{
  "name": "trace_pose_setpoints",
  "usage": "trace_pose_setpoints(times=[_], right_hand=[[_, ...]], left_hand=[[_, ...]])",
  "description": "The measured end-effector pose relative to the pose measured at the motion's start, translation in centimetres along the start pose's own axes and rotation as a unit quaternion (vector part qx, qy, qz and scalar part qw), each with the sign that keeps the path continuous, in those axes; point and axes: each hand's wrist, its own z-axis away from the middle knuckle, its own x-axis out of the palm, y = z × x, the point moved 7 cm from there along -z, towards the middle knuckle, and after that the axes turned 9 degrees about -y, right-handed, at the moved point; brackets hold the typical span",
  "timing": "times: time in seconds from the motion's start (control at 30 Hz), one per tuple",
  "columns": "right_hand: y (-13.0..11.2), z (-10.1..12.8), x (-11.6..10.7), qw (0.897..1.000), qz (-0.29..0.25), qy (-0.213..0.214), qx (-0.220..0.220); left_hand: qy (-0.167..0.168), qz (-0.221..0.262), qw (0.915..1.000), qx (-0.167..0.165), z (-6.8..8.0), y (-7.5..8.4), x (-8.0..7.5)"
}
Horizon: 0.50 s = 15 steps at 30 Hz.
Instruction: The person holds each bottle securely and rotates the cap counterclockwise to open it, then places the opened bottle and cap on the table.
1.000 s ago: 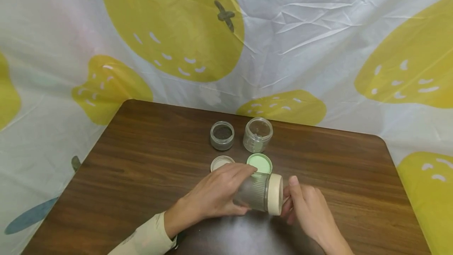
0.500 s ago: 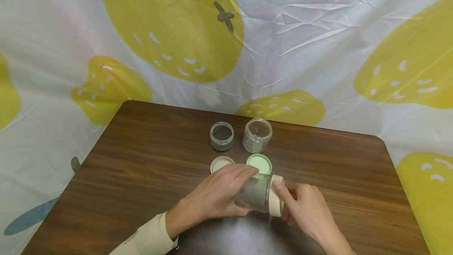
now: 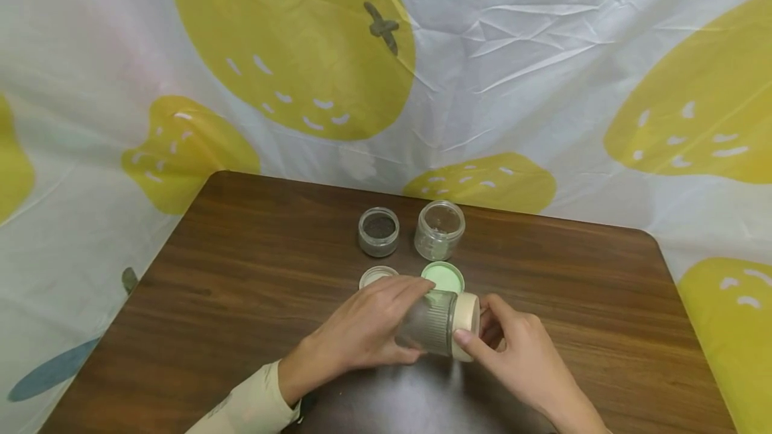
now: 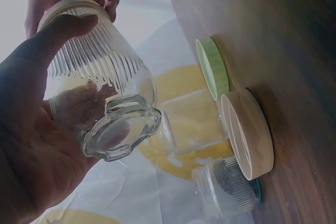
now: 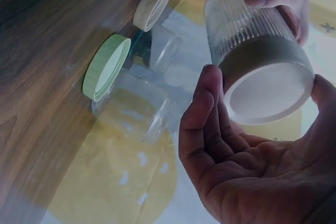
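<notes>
My left hand (image 3: 362, 327) grips a ribbed clear glass jar (image 3: 435, 323), held tilted on its side above the table with its base toward my left palm. A cream lid (image 3: 464, 320) covers the jar's mouth, facing right. The thumb and fingers of my right hand (image 3: 527, 357) pinch that lid by its rim from opposite sides. In the right wrist view, the lid's flat pale top (image 5: 273, 93) faces my right palm. The jar's notched glass base (image 4: 123, 129) shows in the left wrist view.
Behind the hands stand a low jar (image 3: 378, 233) with dark contents and a taller clear jar (image 3: 440, 233), both uncovered. A beige lid (image 3: 376, 274) and a green lid (image 3: 443, 277) lie before them on the brown wooden table (image 3: 259, 253). A lemon-print cloth (image 3: 519, 86) hangs behind.
My right hand's thumb has come from off the lid onto its edge, then shifted lower along the rim. The jar has stayed almost in place in my left hand.
</notes>
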Motion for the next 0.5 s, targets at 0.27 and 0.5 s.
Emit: trace_pose_setpoints(times=[0.27,0.5], right_hand=[[-0.21,0.31,-0.3,0.998,0.027,0.007,-0.054],[-0.49,0.59,-0.66,0.994,0.072,0.009,-0.086]], left_hand=[[-0.003,0.005,1.0,-0.001,0.0,-0.01,0.1],[0.0,-0.004,1.0,0.003,0.03,-0.07,0.07]])
